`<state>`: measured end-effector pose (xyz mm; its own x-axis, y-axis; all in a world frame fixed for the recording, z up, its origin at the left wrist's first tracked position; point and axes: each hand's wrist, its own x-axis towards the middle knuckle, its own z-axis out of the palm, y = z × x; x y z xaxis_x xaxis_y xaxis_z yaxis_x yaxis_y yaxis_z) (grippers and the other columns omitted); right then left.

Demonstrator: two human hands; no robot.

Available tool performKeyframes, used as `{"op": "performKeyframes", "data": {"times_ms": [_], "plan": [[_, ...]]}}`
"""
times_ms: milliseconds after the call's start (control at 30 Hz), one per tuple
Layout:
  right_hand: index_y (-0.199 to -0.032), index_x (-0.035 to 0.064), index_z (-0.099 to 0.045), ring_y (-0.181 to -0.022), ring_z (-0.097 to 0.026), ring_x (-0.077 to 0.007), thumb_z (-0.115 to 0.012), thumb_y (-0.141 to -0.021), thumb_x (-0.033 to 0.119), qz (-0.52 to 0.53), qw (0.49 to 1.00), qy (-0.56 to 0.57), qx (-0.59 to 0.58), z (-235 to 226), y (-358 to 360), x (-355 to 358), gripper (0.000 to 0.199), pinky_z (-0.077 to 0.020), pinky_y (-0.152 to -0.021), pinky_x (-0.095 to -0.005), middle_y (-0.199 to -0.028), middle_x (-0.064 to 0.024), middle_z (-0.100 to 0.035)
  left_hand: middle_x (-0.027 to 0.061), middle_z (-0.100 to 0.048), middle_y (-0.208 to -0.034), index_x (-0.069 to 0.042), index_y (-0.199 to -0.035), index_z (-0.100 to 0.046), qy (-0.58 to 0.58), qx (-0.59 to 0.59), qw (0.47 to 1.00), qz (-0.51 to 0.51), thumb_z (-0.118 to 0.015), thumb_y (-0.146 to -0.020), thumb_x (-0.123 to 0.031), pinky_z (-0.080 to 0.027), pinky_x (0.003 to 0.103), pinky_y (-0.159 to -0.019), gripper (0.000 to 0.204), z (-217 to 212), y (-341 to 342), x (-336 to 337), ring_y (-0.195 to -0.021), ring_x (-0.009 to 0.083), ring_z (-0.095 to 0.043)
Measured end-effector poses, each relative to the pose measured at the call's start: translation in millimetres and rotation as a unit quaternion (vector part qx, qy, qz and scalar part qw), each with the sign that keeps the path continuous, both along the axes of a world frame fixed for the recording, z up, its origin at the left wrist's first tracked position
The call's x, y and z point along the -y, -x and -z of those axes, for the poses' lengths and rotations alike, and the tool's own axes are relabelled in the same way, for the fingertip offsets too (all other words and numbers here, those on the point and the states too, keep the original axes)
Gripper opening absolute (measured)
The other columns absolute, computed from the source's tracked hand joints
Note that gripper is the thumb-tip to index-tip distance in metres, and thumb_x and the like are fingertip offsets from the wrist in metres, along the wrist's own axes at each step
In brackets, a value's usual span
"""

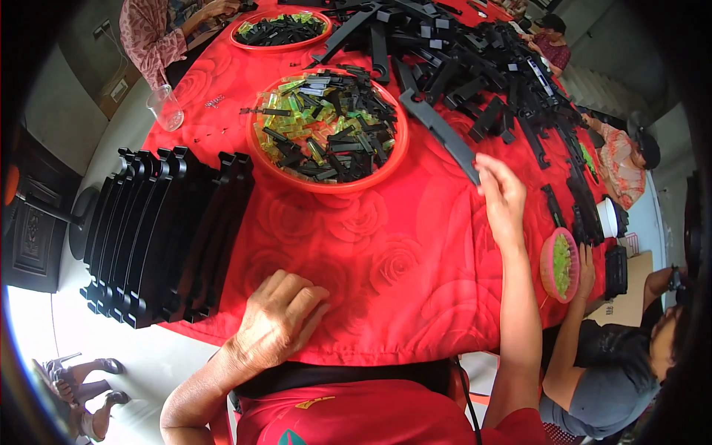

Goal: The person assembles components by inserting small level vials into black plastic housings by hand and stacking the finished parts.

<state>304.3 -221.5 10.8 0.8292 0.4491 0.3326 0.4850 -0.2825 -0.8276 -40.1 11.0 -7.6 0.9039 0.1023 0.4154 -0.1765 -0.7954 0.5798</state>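
My right hand [503,194] reaches out over the table with its thumb and fingers closed on the near end of a long black plastic strip [443,135]. The strip has a notched edge, and its far end lies by a heap of similar black parts [445,67]. My left hand [285,315] is near the front edge of the table, fingers curled loosely together, with nothing visible in it. Ahead of it, a red round basket [326,185] holds small black pieces and yellow-green clear pieces. On the left stands a row of long black plastic parts [159,230], set upright side by side.
A red floral cloth [363,245] covers the table. A second red basket [278,48] stands farther back, near a clear plastic cup [165,110]. To the right is a pink bowl [550,267] of light green pieces. Several people work around the table, one [608,378] close on my right.
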Motion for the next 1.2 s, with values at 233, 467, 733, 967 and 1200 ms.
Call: {"op": "performKeyframes", "data": {"times_ms": [233,467,733,967,1200], "plan": [[-0.112,-0.0018,-0.075,-0.101,-0.071,-0.026,-0.066,-0.101,0.001,-0.139,0.98,0.076,0.124,-3.4,125.0,79.1,0.014,-0.0564,-0.086,-0.0348,-0.109,-0.0136,-0.073,0.012,-0.066,-0.109,-0.006,-0.119,-0.069,-0.044,0.063,0.997,-0.02,-0.086,-0.081,-0.008,-0.054,0.045,-0.081,0.042,-28.3,-3.9,3.0,-0.096,0.0344,-0.065],[-0.104,0.0052,-0.079,-0.109,-0.07,-0.0333,-0.073,-0.078,-0.017,-0.308,0.91,0.136,0.241,6.0,166.1,68.2,0.035,-0.0637,-0.084,-0.0403,-0.118,-0.013,-0.072,0.0145,-0.061,-0.132,-0.01,-0.131,-0.068,-0.08,0.002,0.996,0.029,-0.088,-0.083,-0.018,-0.049,0.051,-0.098,0.053,-16.7,4.9,7.9,-0.12,0.036,-0.06],[-0.101,0.0043,-0.078,-0.11,-0.072,-0.0358,-0.073,-0.072,-0.014,-0.308,0.91,0.147,0.236,5.3,147.7,51.9,0.034,-0.0641,-0.089,-0.0427,-0.12,-0.0134,-0.075,0.0127,-0.064,-0.125,-0.01,-0.115,-0.071,-0.068,0.005,0.994,0.087,-0.084,-0.081,-0.009,-0.054,0.042,-0.08,0.038,5.0,4.0,4.3,-0.104,0.0315,-0.067],[-0.098,0.0007,-0.079,-0.101,-0.072,-0.0367,-0.069,-0.079,-0.002,-0.271,0.924,0.104,0.247,-27.3,123.0,4.8,0.021,-0.0594,-0.088,-0.0447,-0.112,-0.0181,-0.077,0.0095,-0.067,-0.117,-0.009,-0.105,-0.077,-0.058,0.003,0.995,0.075,-0.081,-0.081,-0.013,-0.054,0.041,-0.078,0.025,14.8,-3.0,4.7,-0.1,0.0272,-0.066],[-0.106,-0.0026,-0.078,-0.096,-0.074,-0.0278,-0.073,-0.09,-0.006,-0.24,0.928,0.109,0.262,-13.9,58.1,-112.9,0.017,-0.0579,-0.083,-0.0352,-0.103,-0.014,-0.077,0.0082,-0.068,-0.116,-0.01,-0.106,-0.078,-0.028,-0.007,0.995,0.097,-0.079,-0.08,-0.016,-0.054,0.04,-0.079,0.027,15.4,-1.5,0.1,-0.101,0.0263,-0.066]]}}
